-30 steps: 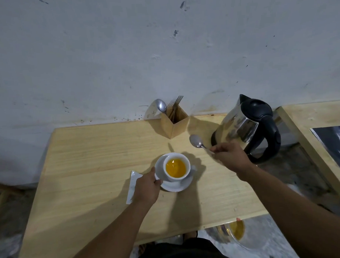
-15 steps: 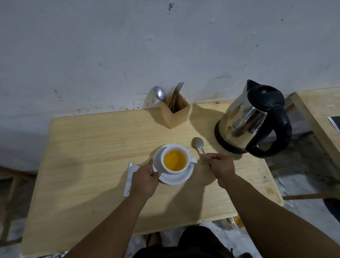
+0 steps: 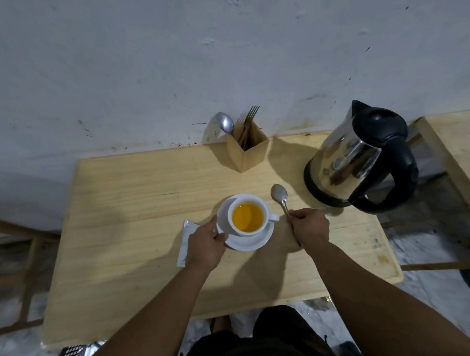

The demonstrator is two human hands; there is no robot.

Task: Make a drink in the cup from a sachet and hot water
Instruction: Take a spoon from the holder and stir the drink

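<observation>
A white cup (image 3: pixel 265 206) full of orange drink stands on a white saucer (image 3: pixel 252 241) in the middle of the wooden table (image 3: pixel 139 213). My left hand (image 3: pixel 205 244) pinches the saucer's left rim. My right hand (image 3: pixel 309 226) is closed around the handle of a metal spoon (image 3: pixel 279 195), whose bowl lies on the table just right of the cup. A white sachet (image 3: pixel 185 240) lies flat to the left, partly under my left hand. The steel kettle (image 3: pixel 358 157) with black lid and handle stands at the right.
A wooden cutlery holder (image 3: pixel 247 150) with a spoon and forks stands at the table's back edge against the grey wall. A second wooden table (image 3: pixel 456 148) begins at the far right. The table's front edge is close to my body.
My right hand has brought the spoon down from the air near the kettle to the table beside the cup. My left hand stays on the saucer.
</observation>
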